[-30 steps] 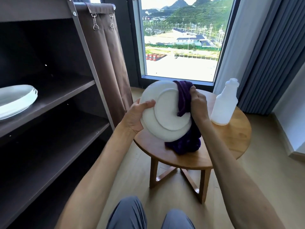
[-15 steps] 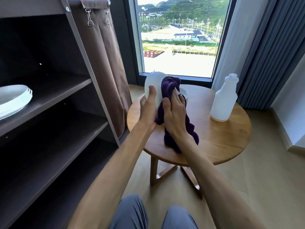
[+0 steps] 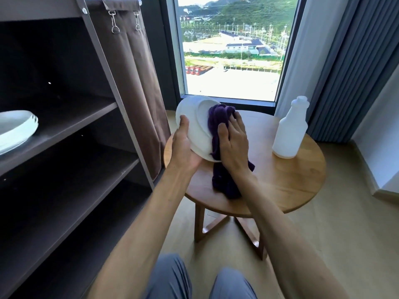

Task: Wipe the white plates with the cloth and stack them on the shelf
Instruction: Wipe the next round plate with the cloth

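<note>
A white plate (image 3: 195, 124) is held tilted above the left edge of the round wooden table (image 3: 287, 180). My left hand (image 3: 183, 145) grips its lower left rim, thumb on the face toward me. My right hand (image 3: 234, 141) presses a purple cloth (image 3: 218, 119) flat against the plate's right part, fingers extended; the cloth's tail hangs down to the tabletop. Several white plates (image 3: 15, 128) lie stacked on the dark shelf (image 3: 71, 124) at the left.
A white plastic bottle (image 3: 290, 128) stands on the table's right side. The dark shelving unit's lower boards (image 3: 71, 180) are at the left, with a brown curtain (image 3: 133, 87) hanging beside it. A window and grey drapes are behind the table. My knees show at the bottom.
The plate has turned from edge-on to tilted with its face showing. My right hand with the cloth has slid to the plate's right part. The view has shifted slightly.
</note>
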The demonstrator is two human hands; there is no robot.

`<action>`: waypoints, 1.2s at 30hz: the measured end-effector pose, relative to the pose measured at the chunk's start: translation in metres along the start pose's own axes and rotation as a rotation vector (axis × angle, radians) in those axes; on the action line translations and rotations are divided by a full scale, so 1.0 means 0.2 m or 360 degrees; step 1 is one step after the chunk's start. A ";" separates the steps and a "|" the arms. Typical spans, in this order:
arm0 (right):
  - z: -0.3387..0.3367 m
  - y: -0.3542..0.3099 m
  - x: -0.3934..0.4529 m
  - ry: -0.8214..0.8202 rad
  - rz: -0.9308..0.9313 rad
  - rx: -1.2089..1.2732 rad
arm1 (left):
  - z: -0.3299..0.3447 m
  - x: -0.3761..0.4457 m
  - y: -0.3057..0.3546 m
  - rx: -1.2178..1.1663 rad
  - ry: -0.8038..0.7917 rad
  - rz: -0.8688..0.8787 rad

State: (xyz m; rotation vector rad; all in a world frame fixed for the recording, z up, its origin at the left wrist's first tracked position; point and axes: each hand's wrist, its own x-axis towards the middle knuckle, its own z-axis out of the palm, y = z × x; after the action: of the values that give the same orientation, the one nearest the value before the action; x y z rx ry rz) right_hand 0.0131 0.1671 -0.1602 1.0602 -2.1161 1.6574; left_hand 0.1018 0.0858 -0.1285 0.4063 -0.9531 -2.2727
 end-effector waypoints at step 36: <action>0.21 -0.42 0.15 -0.0267 0.0898 0.1080 | -0.26 -0.15 0.32 0.2738 -0.0283 0.1422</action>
State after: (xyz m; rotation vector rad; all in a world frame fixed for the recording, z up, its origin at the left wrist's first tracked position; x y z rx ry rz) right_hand 0.0578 0.1091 -0.0938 0.7979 -2.1218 2.7779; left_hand 0.1782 0.0428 -0.1167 0.2967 -2.3572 -0.2897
